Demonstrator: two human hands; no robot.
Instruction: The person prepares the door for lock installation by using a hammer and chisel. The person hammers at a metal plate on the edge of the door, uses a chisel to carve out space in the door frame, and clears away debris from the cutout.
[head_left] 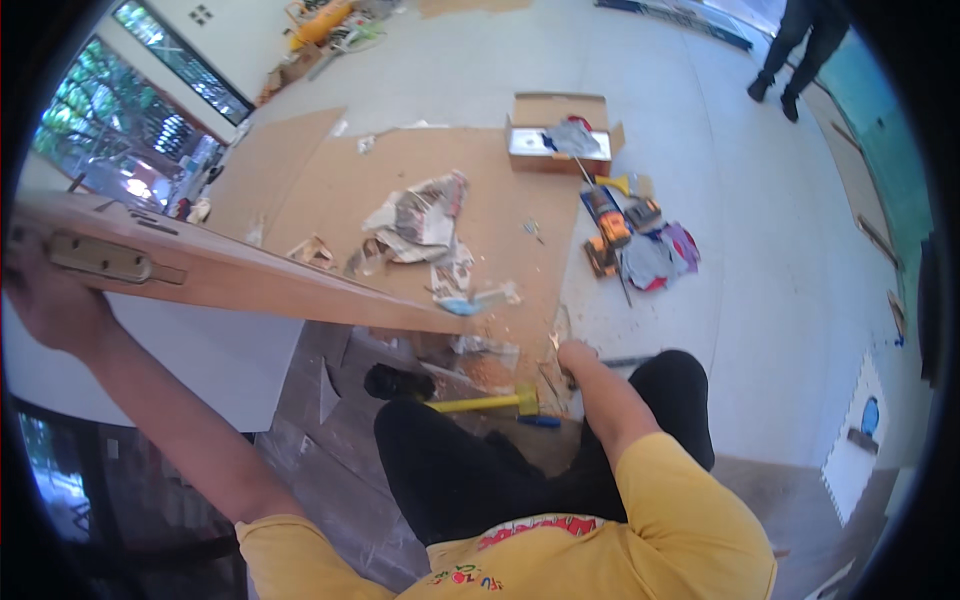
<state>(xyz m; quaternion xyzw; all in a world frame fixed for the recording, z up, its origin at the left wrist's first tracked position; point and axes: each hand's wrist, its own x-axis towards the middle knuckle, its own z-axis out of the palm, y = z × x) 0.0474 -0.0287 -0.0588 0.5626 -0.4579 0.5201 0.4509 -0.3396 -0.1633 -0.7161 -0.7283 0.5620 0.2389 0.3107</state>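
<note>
A long wooden door or panel (250, 283) stands on edge at the left, with a recessed metal hardware plate (100, 257) in its narrow face. My left hand (50, 295) grips its near end beside that plate, fingers partly in shadow. Down on the floor by my right knee is my right hand (577, 358), its fingers closed and mostly hidden; what they hold cannot be made out. Near it lie a mallet with a black head (400, 381) and a yellow handle (480, 404), and a small blue-handled tool (540, 421). Wood shavings (490, 372) are scattered under the panel's far end.
Crumpled newspaper (425, 215) lies on brown cardboard (330, 190) ahead. To the right are an orange-and-black cordless drill (605, 220), grey rags (655, 260) and an open box (557, 150). Another person's legs (800, 50) stand at the far right. A white sheet (200, 350) lies below the panel.
</note>
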